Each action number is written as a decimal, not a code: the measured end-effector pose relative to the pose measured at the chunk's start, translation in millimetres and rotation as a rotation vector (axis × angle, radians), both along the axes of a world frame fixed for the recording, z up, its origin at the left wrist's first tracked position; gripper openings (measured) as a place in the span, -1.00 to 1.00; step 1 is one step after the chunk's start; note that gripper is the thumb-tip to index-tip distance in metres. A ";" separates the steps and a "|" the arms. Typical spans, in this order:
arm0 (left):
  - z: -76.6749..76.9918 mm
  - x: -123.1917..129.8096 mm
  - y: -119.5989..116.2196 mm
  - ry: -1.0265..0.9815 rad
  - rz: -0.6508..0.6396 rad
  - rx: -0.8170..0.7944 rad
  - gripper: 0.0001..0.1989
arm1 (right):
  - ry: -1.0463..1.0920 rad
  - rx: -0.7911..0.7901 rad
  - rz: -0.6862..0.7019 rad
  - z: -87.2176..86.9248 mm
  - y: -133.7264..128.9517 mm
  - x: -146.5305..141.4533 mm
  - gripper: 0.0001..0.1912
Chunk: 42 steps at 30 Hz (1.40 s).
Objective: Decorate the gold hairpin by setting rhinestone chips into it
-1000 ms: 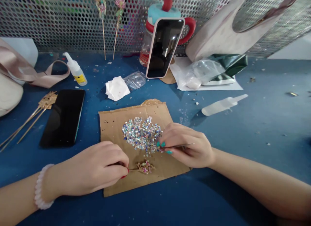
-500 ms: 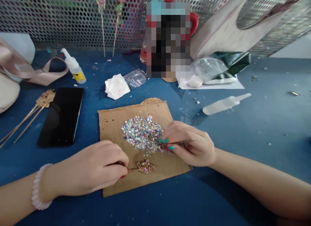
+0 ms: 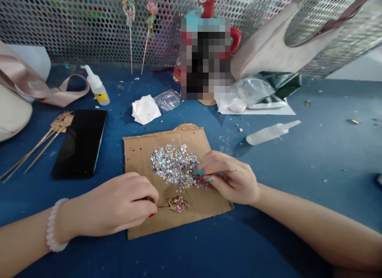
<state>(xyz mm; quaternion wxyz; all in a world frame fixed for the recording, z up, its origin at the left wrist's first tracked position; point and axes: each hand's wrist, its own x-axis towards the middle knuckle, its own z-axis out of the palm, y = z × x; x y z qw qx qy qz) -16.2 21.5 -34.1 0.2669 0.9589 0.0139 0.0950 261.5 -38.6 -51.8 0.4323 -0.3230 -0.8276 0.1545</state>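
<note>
My left hand [image 3: 119, 204] is closed, pinching the thin stem of a gold hairpin [image 3: 178, 204]. Its flower-like head, set with pink and pale pieces, lies over the lower part of a cardboard sheet [image 3: 149, 226]. In my right hand [image 3: 231, 178], closed fingers hold a thin pointed tool [image 3: 225, 172], whose kind I cannot make out. The fingertips are at the right edge of a pile of shiny, many-coloured chips [image 3: 173, 164] on the cardboard. Dark reddish pieces [image 3: 201, 181] lie just under those fingertips; the tool's tip is hidden there.
At left are a black phone [image 3: 80, 144], gold hairpins [image 3: 62, 122] and a glue bottle [image 3: 98, 87]. Behind the cardboard lie crumpled white paper [image 3: 146, 110] and a plastic bag [image 3: 253, 91]. A white dropper bottle [image 3: 268, 134] lies at right. Two decorated sticks [image 3: 131, 51] stand against the perforated metal panel [image 3: 89, 35].
The camera view has shifted slightly. Both hands keep nearly the same place over the cardboard, with the same hold on the hairpin and the thin tool.
</note>
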 end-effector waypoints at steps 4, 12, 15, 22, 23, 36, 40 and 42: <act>-0.5 -0.9 -0.6 0.003 -0.004 -0.001 -0.83 | -0.007 0.022 0.005 -1.3 0.2 -0.4 -0.86; -1.7 -0.7 -1.6 -0.003 0.002 0.011 -0.83 | -0.015 0.059 0.018 -2.8 0.8 -2.6 -0.88; -0.9 -0.6 -2.3 -0.005 0.004 0.017 -0.83 | -0.019 0.070 0.016 -3.0 0.7 -2.7 -0.89; -0.3 -0.9 -2.9 -0.022 0.006 0.023 -0.83 | -0.027 0.081 0.005 -4.9 0.1 -3.0 -0.90; -0.4 -0.9 -2.9 -0.023 0.007 0.025 -0.83 | -0.026 0.084 0.004 -4.9 0.1 -3.2 -0.90; 0.4 -0.1 -2.5 -0.035 0.010 0.043 -0.84 | -0.024 0.081 0.010 -4.4 -0.7 -3.3 -0.89; 0.4 -0.1 -2.5 -0.039 0.010 0.038 -0.84 | -0.025 0.091 0.016 -6.4 -0.8 -2.8 -0.89; 0.3 -0.7 -2.9 -0.035 0.010 0.038 -0.83 | -0.025 0.096 0.015 -6.9 -0.7 -2.6 -0.88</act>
